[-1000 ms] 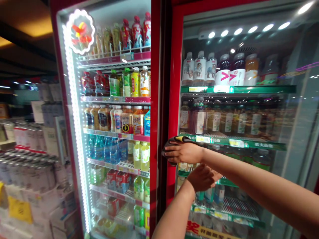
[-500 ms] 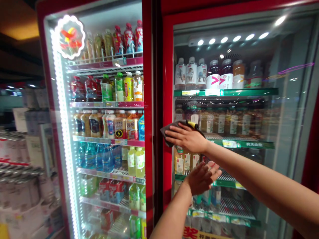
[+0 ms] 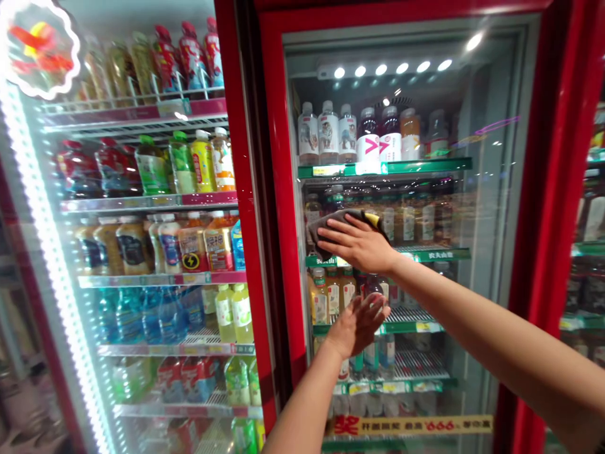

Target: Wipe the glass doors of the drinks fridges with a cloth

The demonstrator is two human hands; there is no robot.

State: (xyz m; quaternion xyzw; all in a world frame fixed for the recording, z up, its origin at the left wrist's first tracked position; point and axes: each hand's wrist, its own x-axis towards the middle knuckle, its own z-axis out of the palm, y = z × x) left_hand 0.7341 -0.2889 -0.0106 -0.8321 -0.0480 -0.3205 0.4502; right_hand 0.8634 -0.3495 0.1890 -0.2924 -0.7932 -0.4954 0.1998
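My right hand (image 3: 357, 244) lies flat on a dark grey cloth (image 3: 326, 238) with a yellow patch. Its fingers are stretched out, pressing the cloth to the glass door (image 3: 454, 214) of a red-framed drinks fridge. Part of the cloth is hidden under the palm. Lower down, my left hand (image 3: 357, 328) is raised near the same glass with fingers apart and nothing in it. Whether it touches the glass I cannot tell. Behind the door stand several bottles (image 3: 328, 133) on shelves with green edges.
To the left is a brightly lit fridge with several rows of drinks (image 3: 155, 165). Red door frames (image 3: 278, 189) divide the fridges. A yellow strip with printed characters (image 3: 416, 425) crosses the door low down. Another fridge with bottles (image 3: 593, 208) is at the right edge.
The view has turned to the right. My right hand and the cloth have slid right, off the red frame and fully onto the glass. My left hand stays raised and open below.
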